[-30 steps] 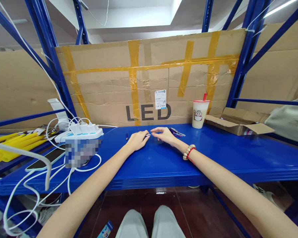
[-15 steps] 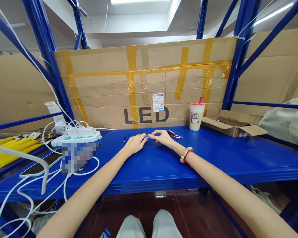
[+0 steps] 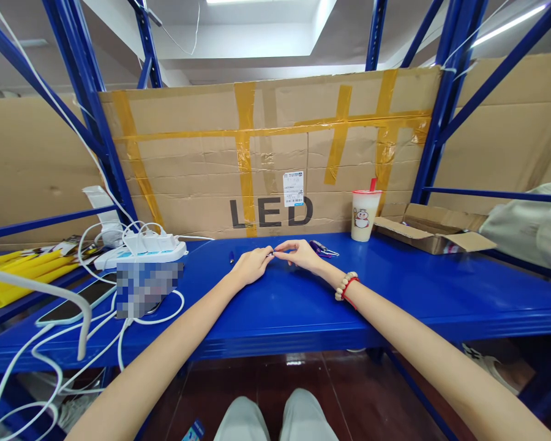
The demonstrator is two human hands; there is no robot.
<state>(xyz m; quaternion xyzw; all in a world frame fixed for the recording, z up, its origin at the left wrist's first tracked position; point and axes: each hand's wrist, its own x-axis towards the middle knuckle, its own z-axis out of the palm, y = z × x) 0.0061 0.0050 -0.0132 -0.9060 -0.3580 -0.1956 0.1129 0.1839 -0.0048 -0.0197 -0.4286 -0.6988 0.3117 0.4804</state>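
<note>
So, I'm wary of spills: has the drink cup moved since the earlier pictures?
No. The cup keeps its place relative to the cardboard panel, right of the LED lettering; only the camera's view has shifted slightly.

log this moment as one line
left hand: holding small item | right hand: at item's end | cup: upright

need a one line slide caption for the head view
Left hand and right hand meet at a small object over a blue shelf, cup and box to the right.
</note>
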